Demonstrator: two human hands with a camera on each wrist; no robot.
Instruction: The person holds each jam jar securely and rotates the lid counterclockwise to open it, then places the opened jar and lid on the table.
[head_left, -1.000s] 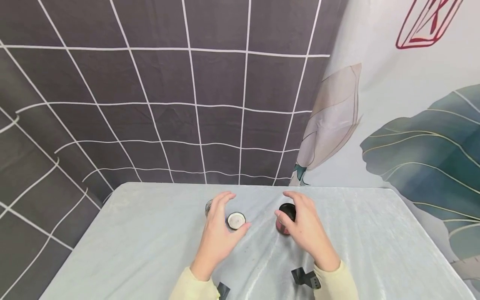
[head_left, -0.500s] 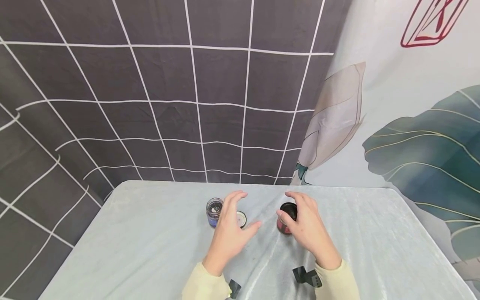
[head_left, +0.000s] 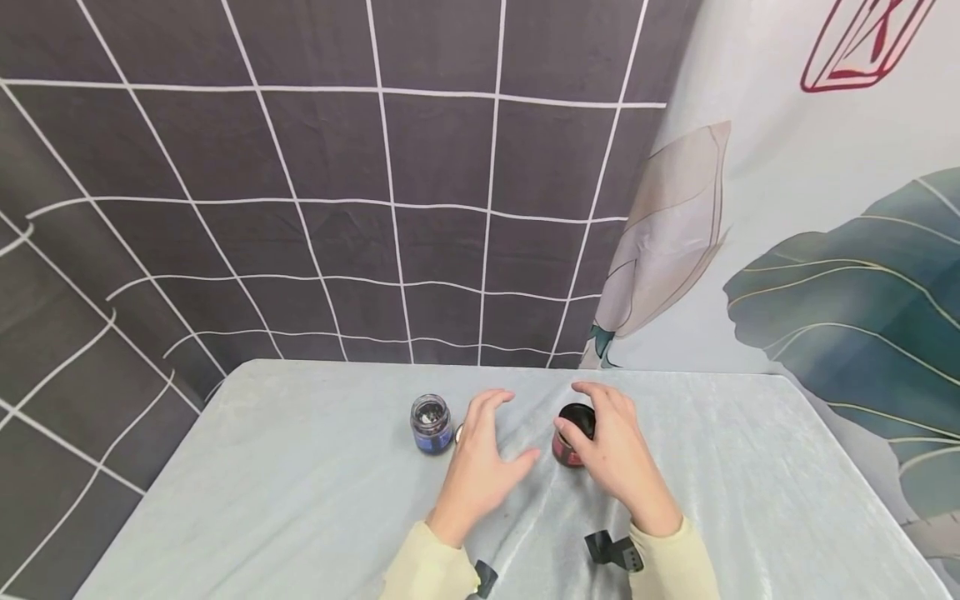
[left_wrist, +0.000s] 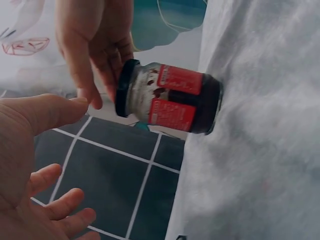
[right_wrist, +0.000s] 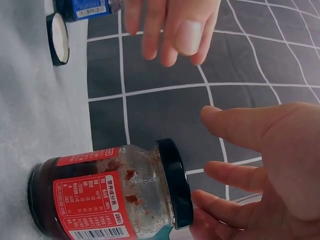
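While red-labelled, barcoded — jar (right_wrist: pixel 110 200) meets right hand (head_left: pixel 618 454).

Bright, even light, soft shadows; wide-angle bending at edges, wrist views slightly soft.

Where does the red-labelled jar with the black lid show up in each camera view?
Head: red-labelled jar stands at table centre, just behind the right hand.
Left wrist: red-labelled jar fills the upper middle, lying sideways in the picture, lid pointing left.
Right wrist: red-labelled jar sits at lower left, lid pointing right toward the fingers.
Shared landmark: the jar's black lid.
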